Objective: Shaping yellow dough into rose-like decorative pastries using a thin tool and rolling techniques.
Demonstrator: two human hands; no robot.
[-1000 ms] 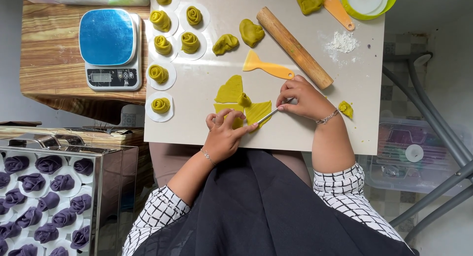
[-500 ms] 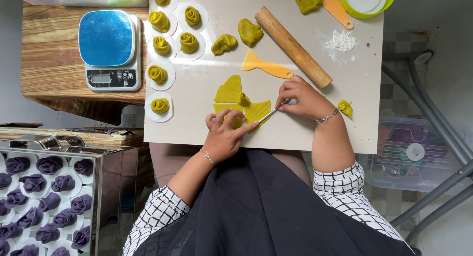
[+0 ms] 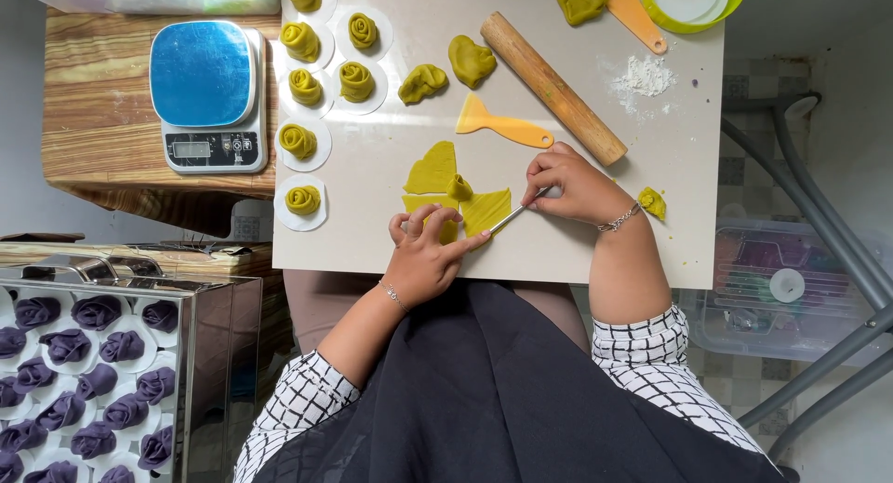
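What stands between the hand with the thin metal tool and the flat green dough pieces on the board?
Nothing visible does. The right hand holds the thin metal tool, whose tip already meets the flat green dough pieces; the left hand rests on their near edge.

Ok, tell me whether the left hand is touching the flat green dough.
Touching. The head view shows the left hand with fingers spread on the flat green dough, its fingertips pressing the cut pieces against the board.

rolling pin (image 3: 555, 89) and scraper (image 3: 503, 124) ahead, board's near edge (image 3: 558, 264) open
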